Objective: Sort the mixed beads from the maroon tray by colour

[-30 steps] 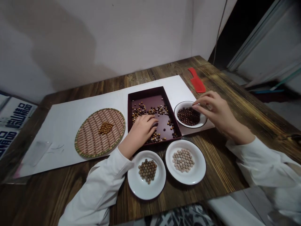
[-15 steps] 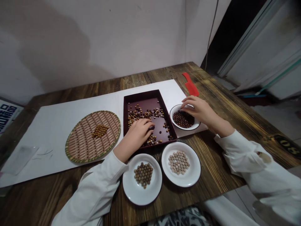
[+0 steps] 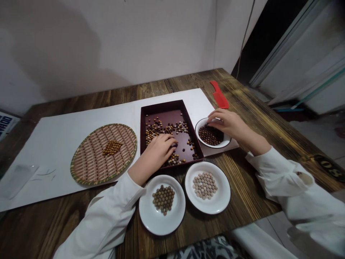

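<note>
- Left hand (image 3: 157,153): set down inside the maroon rectangular tray (image 3: 161,105), with the fingers (image 3: 167,139) curved and held close together and the tips lowered among the mixed round beans (image 3: 161,127). Whether a bean is pinched cannot be told.
- Right hand (image 3: 229,124): held over the far edge of the small white bowl (image 3: 199,135), with the fingers (image 3: 215,114) loosely curled and partly spread. Whether anything is held between them cannot be told.
- Spatial relation: the tray is placed directly ahead of the left hand, with its long axis directed away from the person. The left hand is nearer the tray; the right hand is nearer the bowl, which lies just beside the tray on the right.
- Bowl contents: dark brown beans (image 3: 210,135) are heaped inside.
- Near foreground: two white plates are shown. Speckled brown beans (image 3: 163,199) are grouped on the left plate (image 3: 151,216), and pale beige beans (image 3: 205,185) on the right plate (image 3: 215,205).
- Left of the tray: a round woven bamboo tray (image 3: 88,151) is laid on a white paper sheet (image 3: 40,151), with golden beans (image 3: 111,147) at its centre.
- Far right: a red plastic comb (image 3: 219,95) is laid on the wooden table (image 3: 54,230).
</note>
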A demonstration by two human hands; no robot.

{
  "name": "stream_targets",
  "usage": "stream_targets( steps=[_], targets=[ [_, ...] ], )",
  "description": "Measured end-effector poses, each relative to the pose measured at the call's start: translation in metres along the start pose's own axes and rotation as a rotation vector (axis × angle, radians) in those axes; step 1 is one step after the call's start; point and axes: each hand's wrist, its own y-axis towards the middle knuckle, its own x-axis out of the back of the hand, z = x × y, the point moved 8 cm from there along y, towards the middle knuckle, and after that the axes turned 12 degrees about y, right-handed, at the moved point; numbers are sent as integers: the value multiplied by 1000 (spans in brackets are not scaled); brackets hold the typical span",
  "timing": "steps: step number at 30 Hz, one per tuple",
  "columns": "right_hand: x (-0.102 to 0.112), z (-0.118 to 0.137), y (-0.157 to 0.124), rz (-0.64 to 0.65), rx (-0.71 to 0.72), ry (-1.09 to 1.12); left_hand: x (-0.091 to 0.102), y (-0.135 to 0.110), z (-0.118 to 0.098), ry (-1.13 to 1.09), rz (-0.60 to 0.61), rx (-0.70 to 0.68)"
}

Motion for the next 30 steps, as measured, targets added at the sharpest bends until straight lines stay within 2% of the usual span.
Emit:
stream_targets(
  steps=[8,12,21,30],
  targets=[
    [14,6,-5,-26,27,-10,0,0,0,-11,-1,-13],
    [20,8,-14,59,79,-49,-1,0,1,-23,7,-8],
    [12,27,-26,213,166,-64,-4,0,2,-24,1,-7],
    [1,27,-29,242,179,-73,-5,0,3,-33,4,-11]
  ],
)
